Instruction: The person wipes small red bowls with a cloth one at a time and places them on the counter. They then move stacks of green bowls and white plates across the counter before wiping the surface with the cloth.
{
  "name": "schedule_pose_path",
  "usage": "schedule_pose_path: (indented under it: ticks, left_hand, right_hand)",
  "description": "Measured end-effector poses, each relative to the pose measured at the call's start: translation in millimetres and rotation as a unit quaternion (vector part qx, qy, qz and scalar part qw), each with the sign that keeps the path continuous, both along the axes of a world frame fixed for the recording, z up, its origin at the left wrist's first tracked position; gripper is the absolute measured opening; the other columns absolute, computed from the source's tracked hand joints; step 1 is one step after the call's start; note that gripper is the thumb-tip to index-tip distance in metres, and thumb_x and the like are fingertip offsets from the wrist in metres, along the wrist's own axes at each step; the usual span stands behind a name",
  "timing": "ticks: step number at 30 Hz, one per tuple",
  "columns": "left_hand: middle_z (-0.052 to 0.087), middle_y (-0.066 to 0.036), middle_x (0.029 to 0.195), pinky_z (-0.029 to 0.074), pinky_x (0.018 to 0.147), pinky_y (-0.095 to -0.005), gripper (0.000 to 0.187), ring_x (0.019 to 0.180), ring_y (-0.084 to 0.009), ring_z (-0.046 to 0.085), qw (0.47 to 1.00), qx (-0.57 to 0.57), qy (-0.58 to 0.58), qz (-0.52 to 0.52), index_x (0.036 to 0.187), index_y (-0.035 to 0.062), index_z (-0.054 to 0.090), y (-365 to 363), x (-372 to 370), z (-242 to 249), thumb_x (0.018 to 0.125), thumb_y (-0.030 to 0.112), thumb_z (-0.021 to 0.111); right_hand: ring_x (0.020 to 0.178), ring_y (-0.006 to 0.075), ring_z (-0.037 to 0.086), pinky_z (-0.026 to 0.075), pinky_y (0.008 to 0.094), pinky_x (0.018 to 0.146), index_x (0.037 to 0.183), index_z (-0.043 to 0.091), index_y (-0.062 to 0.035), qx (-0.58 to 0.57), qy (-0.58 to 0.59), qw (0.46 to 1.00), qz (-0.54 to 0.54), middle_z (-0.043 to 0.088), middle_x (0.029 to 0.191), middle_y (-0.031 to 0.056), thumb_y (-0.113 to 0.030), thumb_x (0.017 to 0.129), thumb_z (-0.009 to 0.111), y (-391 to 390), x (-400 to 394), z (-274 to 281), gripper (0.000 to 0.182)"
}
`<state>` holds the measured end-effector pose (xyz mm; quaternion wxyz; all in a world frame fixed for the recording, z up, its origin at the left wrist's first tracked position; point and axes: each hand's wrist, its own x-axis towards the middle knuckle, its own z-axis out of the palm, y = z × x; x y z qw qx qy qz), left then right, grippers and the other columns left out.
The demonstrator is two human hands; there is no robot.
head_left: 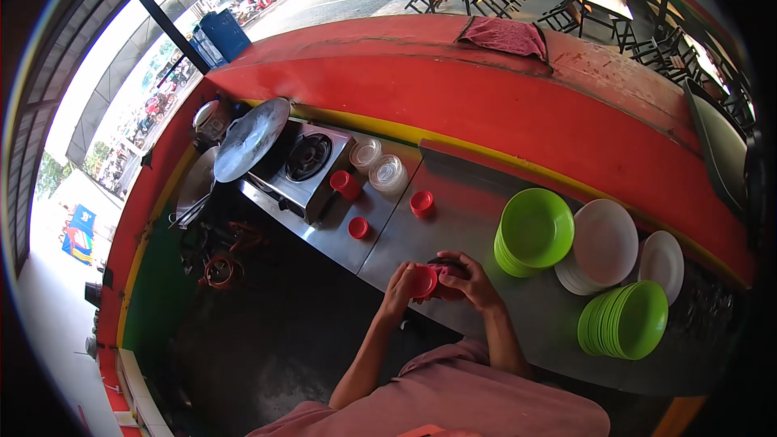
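My left hand [395, 291] is closed around a small red cup [422, 281], whose round opening faces up toward me. Right beside it, the fingers of my right hand [479, 285] curl over a dark and reddish bundle [447, 269]; whether it is a cloth or more cups is hard to make out. Both hands meet over the front edge of the steel counter [469, 235]. Farther back on the counter stand more red cups: one [422, 204] just beyond my hands, a smaller-looking one [358, 227] to the left, and a taller cup or stack [346, 184] by the stove.
A gas stove [303, 166] with a large metal wok lid [252, 139] leaning by it occupies the left. Clear plastic containers [388, 174] stand beside it. Stacked green bowls [538, 231], white plates [603, 243] and more green bowls [623, 321] fill the right. A red wall [388, 73] borders the counter.
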<state>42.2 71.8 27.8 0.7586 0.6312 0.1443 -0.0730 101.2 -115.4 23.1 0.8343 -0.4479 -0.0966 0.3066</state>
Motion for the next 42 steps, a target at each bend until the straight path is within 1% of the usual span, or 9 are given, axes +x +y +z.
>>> schedule_pose_path:
  ticks: [6, 12, 15, 17, 23, 29, 35, 39, 42]
  left_hand:
    - [0.060, -0.001, 0.080, 0.041, 0.056, -0.0221, 0.034, 0.065, -0.0089, 0.056, 0.999, -0.006, 0.025, -0.035, 0.109, 0.0092, 0.055, -0.1, 1.9, 6.5, 0.106, 0.037, 0.036]
    - [0.054, 0.003, 0.087, 0.036, 0.060, -0.0204, 0.033, 0.071, -0.0057, 0.049, 0.997, -0.002, 0.043, -0.065, 0.112, 0.0118, 0.052, -3.6, 5.0, 16.9, 0.106, 0.039, 0.036]
    - [0.053, 0.002, 0.089, 0.035, 0.062, -0.0213, 0.036, 0.072, -0.0066, 0.047, 0.996, -0.007, 0.034, -0.085, 0.117, 0.0121, 0.049, -5.6, 7.0, 19.6, 0.106, 0.044, 0.035]
    - [0.053, 0.001, 0.091, 0.036, 0.063, -0.0228, 0.040, 0.072, -0.0080, 0.047, 0.994, -0.009, 0.024, -0.108, 0.121, 0.0117, 0.046, -5.5, 7.8, 22.3, 0.105, 0.047, 0.034]
    - [0.055, -0.003, 0.092, 0.042, 0.070, -0.0270, 0.049, 0.077, -0.0112, 0.049, 0.975, 0.111, -0.021, -0.192, 0.125, 0.0057, 0.043, -0.4, 6.2, 25.0, 0.104, 0.049, 0.037]
    - [0.058, -0.003, 0.091, 0.042, 0.071, -0.0231, 0.057, 0.079, -0.0105, 0.051, 0.958, 0.241, -0.047, -0.148, 0.119, 0.0052, 0.055, -4.2, 12.9, -15.9, 0.105, 0.053, 0.027]
    - [0.055, 0.000, 0.088, 0.041, 0.067, -0.0251, 0.061, 0.074, -0.0100, 0.047, 0.992, -0.007, 0.071, -0.102, 0.129, 0.0085, 0.051, -19.6, 13.5, 0.9, 0.102, 0.059, 0.029]
    - [0.049, 0.002, 0.086, 0.035, 0.062, -0.0239, 0.065, 0.070, -0.0079, 0.040, 0.974, 0.043, 0.080, -0.207, 0.127, 0.0099, 0.051, -1.2, 13.8, -9.3, 0.099, 0.065, 0.030]
    - [0.048, 0.002, 0.086, 0.033, 0.063, -0.0240, 0.066, 0.070, -0.0080, 0.039, 0.975, 0.081, 0.070, -0.193, 0.122, 0.0103, 0.052, -14.4, 13.9, 10.9, 0.098, 0.068, 0.030]
  right_hand:
    - [0.100, 0.0151, 0.063, 0.055, 0.0307, 0.089, 0.130, 0.053, -0.0021, -0.014, -0.094, 0.996, 0.000, 0.064, 0.110, 0.0078, -0.004, 0.077, 0.081, -2.0, 0.0, 1.0, 0.060]
    - [0.088, 0.0156, 0.066, 0.063, 0.0313, 0.075, 0.128, 0.052, -0.0015, 0.024, 0.002, 1.000, 0.014, 0.064, 0.103, 0.0077, 0.002, 0.078, 0.077, -3.9, 1.1, -0.3, 0.056]
    - [0.100, 0.0142, 0.062, 0.051, 0.0303, 0.092, 0.126, 0.055, -0.0045, 0.012, 0.004, 1.000, -0.003, 0.065, 0.107, 0.0060, -0.007, 0.079, 0.081, -6.1, 1.7, 3.2, 0.054]
    - [0.099, 0.0140, 0.062, 0.051, 0.0298, 0.092, 0.125, 0.056, -0.0047, -0.019, -0.018, 0.999, -0.031, 0.065, 0.108, 0.0061, -0.010, 0.080, 0.080, -5.5, 4.8, -4.5, 0.052]
    - [0.097, 0.0129, 0.062, 0.051, 0.0288, 0.089, 0.124, 0.057, -0.0046, -0.035, -0.029, 0.997, -0.058, 0.065, 0.107, 0.0056, -0.015, 0.082, 0.079, -4.0, 8.0, -6.6, 0.048]
    - [0.093, 0.0109, 0.062, 0.051, 0.0275, 0.086, 0.120, 0.060, -0.0047, -0.046, -0.044, 0.996, -0.057, 0.066, 0.102, 0.0039, -0.015, 0.084, 0.078, 3.0, 8.2, -15.7, 0.042]
    - [0.089, 0.0102, 0.062, 0.052, 0.0266, 0.084, 0.118, 0.061, -0.0052, -0.066, -0.031, 0.995, -0.075, 0.066, 0.098, 0.0030, -0.016, 0.082, 0.079, 4.9, 7.6, -10.5, 0.041]
    - [0.088, 0.0106, 0.062, 0.053, 0.0271, 0.082, 0.118, 0.061, -0.0054, -0.102, -0.033, 0.991, -0.075, 0.066, 0.097, 0.0031, -0.019, 0.082, 0.080, 6.6, 7.8, -8.9, 0.043]
    - [0.080, 0.0113, 0.064, 0.057, 0.0273, 0.067, 0.119, 0.060, -0.0033, -0.097, -0.070, 0.989, -0.084, 0.065, 0.096, 0.0054, -0.017, 0.083, 0.078, 7.9, 10.0, -13.4, 0.042]
